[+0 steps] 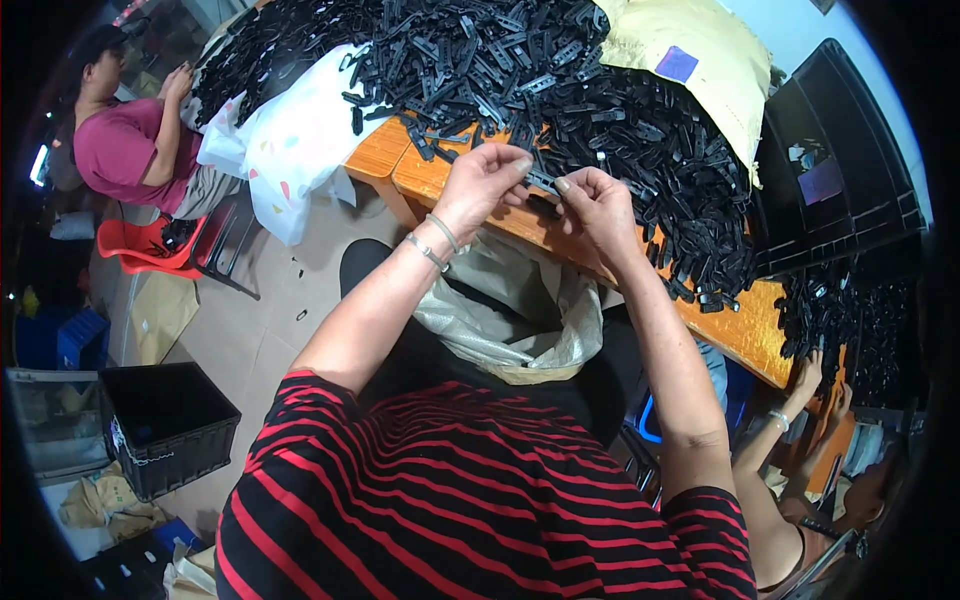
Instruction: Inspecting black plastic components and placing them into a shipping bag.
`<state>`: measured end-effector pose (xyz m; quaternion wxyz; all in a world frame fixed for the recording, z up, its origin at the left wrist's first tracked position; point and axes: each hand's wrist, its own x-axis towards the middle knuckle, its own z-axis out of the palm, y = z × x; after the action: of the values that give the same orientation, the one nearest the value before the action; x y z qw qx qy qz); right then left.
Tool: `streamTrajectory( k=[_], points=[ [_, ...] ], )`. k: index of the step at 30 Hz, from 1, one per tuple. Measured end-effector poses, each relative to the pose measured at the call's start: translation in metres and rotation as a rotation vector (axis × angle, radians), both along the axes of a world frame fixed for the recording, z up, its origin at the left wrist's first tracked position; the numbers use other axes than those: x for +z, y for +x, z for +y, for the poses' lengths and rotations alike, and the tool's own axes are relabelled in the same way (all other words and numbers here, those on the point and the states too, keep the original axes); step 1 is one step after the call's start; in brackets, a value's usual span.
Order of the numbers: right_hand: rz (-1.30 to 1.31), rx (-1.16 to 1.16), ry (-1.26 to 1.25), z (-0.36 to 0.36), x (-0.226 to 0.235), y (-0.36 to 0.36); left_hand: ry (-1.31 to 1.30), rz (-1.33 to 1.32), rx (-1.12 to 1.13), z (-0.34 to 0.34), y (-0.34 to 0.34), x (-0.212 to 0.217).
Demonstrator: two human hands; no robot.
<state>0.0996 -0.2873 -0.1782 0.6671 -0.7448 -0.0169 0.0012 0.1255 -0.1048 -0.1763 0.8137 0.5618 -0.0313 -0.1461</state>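
Over the wooden table's edge (740, 325), near the black heap (480, 60), pinching one small part (541, 181) with narrow fingers of left hand (480, 187) and right hand (605, 212). Seemingly handling this part; next, needing steady grip.

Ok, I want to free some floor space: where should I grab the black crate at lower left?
Take the black crate by its rim, probably on two opposite sides and from above: it stands upright, its open top facing up.
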Motion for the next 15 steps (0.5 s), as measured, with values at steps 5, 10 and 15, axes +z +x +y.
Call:
streamTrajectory(
  k=[5,10,15],
  points=[
    [0.203,-0.065,-0.043,0.002,-0.003,-0.01,0.333,-0.137,-0.056,-0.005,0.008,-0.016],
    [0.224,-0.093,-0.029,0.0,-0.013,-0.01,0.667,-0.391,0.0,-0.015,0.012,-0.029],
    [0.242,-0.112,-0.045,0.003,-0.009,-0.01,0.438,-0.313,0.045,-0.021,0.013,-0.033]
  ],
)
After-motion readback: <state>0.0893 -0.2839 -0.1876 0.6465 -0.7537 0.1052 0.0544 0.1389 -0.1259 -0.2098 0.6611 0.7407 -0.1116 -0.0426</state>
